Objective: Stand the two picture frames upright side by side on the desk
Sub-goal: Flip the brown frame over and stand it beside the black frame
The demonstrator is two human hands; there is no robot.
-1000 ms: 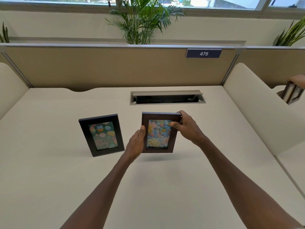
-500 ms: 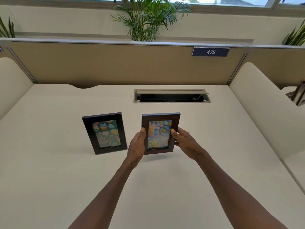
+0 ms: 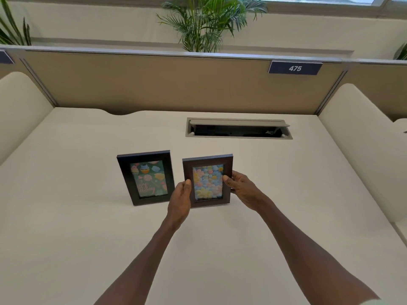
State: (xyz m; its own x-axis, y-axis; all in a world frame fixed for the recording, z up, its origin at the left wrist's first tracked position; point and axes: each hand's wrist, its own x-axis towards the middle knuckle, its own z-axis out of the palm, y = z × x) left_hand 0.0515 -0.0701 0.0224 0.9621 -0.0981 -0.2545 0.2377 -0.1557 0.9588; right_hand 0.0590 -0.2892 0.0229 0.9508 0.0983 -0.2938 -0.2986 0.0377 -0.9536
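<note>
A black picture frame (image 3: 145, 177) with a cupcake picture stands upright on the cream desk (image 3: 88, 227), left of centre, untouched. Right beside it a brown picture frame (image 3: 208, 180) with a pastel flower picture stands upright, its bottom edge at the desk surface. My left hand (image 3: 180, 201) grips the brown frame's left edge, thumb on its front. My right hand (image 3: 241, 189) grips its right edge, thumb on the front. A narrow gap separates the two frames.
An open cable hatch (image 3: 239, 128) is sunk into the desk behind the frames. A tan partition (image 3: 154, 84) with a "475" sign (image 3: 295, 68) closes the back. Cream side dividers (image 3: 361, 139) rise on both sides. A potted palm (image 3: 207, 23) stands beyond.
My right hand slid from the brown frame's top corner down to its right edge. The frame came down towards the desk and now stands straighter beside the black one.
</note>
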